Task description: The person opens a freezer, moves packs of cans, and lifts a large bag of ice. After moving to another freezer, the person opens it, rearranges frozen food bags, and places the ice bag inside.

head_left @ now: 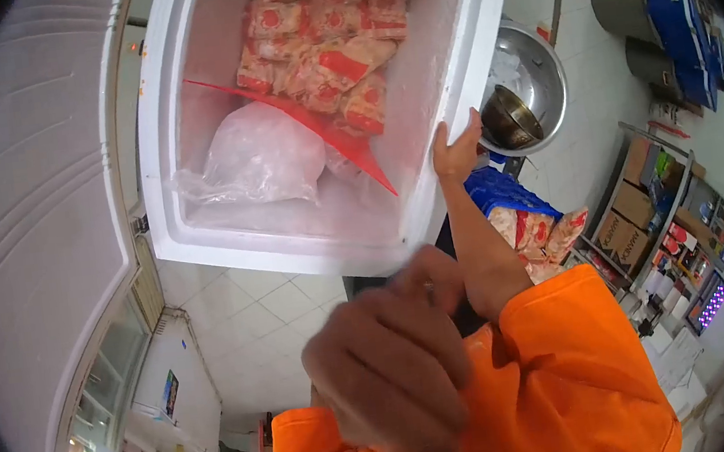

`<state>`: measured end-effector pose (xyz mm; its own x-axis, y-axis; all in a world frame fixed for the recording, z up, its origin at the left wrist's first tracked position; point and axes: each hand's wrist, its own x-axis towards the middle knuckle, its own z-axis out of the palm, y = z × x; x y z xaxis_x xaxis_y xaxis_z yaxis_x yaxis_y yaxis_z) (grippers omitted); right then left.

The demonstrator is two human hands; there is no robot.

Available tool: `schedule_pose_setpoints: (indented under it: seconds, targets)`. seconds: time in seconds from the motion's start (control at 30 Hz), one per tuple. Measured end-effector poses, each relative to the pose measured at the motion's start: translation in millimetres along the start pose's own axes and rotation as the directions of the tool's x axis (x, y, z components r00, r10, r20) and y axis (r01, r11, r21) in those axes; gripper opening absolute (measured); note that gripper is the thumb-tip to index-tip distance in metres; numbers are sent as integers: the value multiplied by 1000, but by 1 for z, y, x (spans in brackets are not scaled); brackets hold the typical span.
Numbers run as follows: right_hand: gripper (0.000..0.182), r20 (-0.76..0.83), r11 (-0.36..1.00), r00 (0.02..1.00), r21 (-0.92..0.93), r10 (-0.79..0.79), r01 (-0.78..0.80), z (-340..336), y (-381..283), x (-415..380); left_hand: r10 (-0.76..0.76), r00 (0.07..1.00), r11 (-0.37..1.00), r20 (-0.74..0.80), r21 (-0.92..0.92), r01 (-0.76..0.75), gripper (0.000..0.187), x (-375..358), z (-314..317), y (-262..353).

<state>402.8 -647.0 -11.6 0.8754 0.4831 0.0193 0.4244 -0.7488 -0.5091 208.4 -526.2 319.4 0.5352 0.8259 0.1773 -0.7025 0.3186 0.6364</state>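
Freezer: a white, deep, box-shaped chest freezer [164, 177] is seen uncovered, directly ahead of the wearer's orange shirt [574, 362].
Lid: a large white ridged panel [35, 174] is seen upright beside the freezer; judged to be its raised lid.
Freezer load: a pile of pale plastic packets with red print [320, 52] is held at the far end of the compartment.
Basin: a round, shiny steel basin [553, 84] is placed outside the freezer, beyond the right-hand rim; pale, translucent contents are held in it, identity not certain.
Blue bag: a bright blue woven-looking bag [508, 187] is placed near the right forearm; similar red-printed packets [534, 229] are shown at its mouth.
Clear bag: a bulging transparent plastic bag with whitish contents [260, 153] is laid at the near end of the compartment.
Red sheet: a thin red sheet [344, 143] is stretched slantwise between clear bag and packet pile.
Bowl: a dark brass-coloured metal bowl [509, 120] is nested in the basin.
Right hand: the right hand [458, 152] is laid over the freezer rim, near the basin; whether its fingers are clamped cannot be told.
Left hand: the left hand [390, 357] is held before the shirt, blurred, its fingers curled into a fist; no held object is seen.
Step at freezer: judged to be a pause at the rim; no packet is grasped.
Next reach: for any packet to be taken, the fist would have to be uncurled and the red sheet avoided.
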Motion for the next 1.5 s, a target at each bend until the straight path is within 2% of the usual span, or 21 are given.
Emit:
schedule_pose_setpoints:
  seconds: [0.07, 0.1, 0.13, 0.17, 0.2, 0.23, 0.33, 0.37, 0.43, 0.47, 0.53, 0.57, 0.63, 0.67, 0.73, 0.87, 1.03, 1.13, 1.27, 1.33, 1.5]
  targets:
    - [73, -5, 1000, 1000, -26, 1, -1, 5, 5, -1, 50, 998, 932, -41, 360, -32, 14, -11, -24, -3]
    - [73, -17, 999, 1000, -30, -21, 21, 5, 7, 0, 54, 996, 850, -76, 528, -6, 15, -17, -43, -8]
    - [73, -27, 999, 999, -34, -43, 42, 5, 8, 1, 3, 988, 755, -155, 648, 99, 16, -25, -67, -15]
    - [73, -27, 998, 999, -32, -46, 45, 3, 7, 0, -42, 971, 656, -234, 727, 204, 20, -38, -101, -24]
    - [73, -22, 999, 999, -35, -28, 27, 2, 4, 0, -122, 911, 541, -394, 743, 394, 23, -47, -128, -24]
    - [73, -20, 999, 1000, -38, -11, 10, 2, 1, 1, -35, 899, 468, -436, 788, 400, 17, -65, -170, -35]
    - [73, -15, 1000, 1000, -26, -4, 3, 3, 1, 0, 237, 765, 37, -598, 793, 608, 26, -113, -265, -32]
    - [73, -15, 1000, 1000, -24, -4, 3, 2, 0, 0, 378, 784, -77, -492, 827, 556, 29, -138, -311, -31]
    - [74, 3, 999, 1000, -37, 26, -26, 1, -2, 1, 551, 809, -449, -205, 744, 494, 33, -158, -360, -13]
    - [74, -3, 999, 1000, -38, 21, -21, 1, -2, 3, 600, 766, -485, -229, 657, 577, 39, -163, -375, -4]
    - [74, 4, 1000, 1000, -23, 0, 0, -1, -2, 0, 670, 707, -535, -226, 514, 671, 53, -172, -399, 4]
    - [74, 6, 1000, 1000, -25, -5, 6, -1, 0, -1, 673, 703, -531, -229, 513, 675, 53, -177, -409, 5]
    - [73, -7, 999, 1000, -19, -26, 26, 2, 1, 0, 751, 523, -416, -403, 326, 849, 72, -176, -426, 1]
    - [73, -8, 999, 999, -18, -33, 33, 3, 2, 1, 755, 517, -410, -404, 325, 852, 72, -176, -433, -6]
    - [73, 24, 1000, 1000, -23, 13, -13, 2, -1, 1, 772, 571, -560, -281, 127, 819, 81, -173, -436, -19]
    - [74, 18, 997, 998, -54, -61, 62, 2, 2, -1, 768, 528, -540, -361, 78, 838, 81, -172, -434, -17]
    - [75, 42, 999, 999, -31, -19, 21, 0, -5, 0, 769, 541, -555, -339, 66, 829, 77, -170, -436, -17]
    - [73, 0, 991, 995, -84, -104, 103, 5, 1, 0, 772, 545, -544, -327, 104, 833, 75, -169, -434, -17]
    - [75, 27, 994, 995, -32, -101, 101, 5, 4, -2, 785, 522, -520, -333, 103, 848, 74, -163, -426, -14]
    - [75, 22, 989, 990, -47, -142, 143, 6, 3, -1, 781, 509, -505, -363, 114, 856, 75, -164, -427, -14]
    - [76, 58, 991, 993, -82, -105, 110, 4, 2, -3, 804, 489, -477, -339, 125, 870, 75, -165, -428, -15]
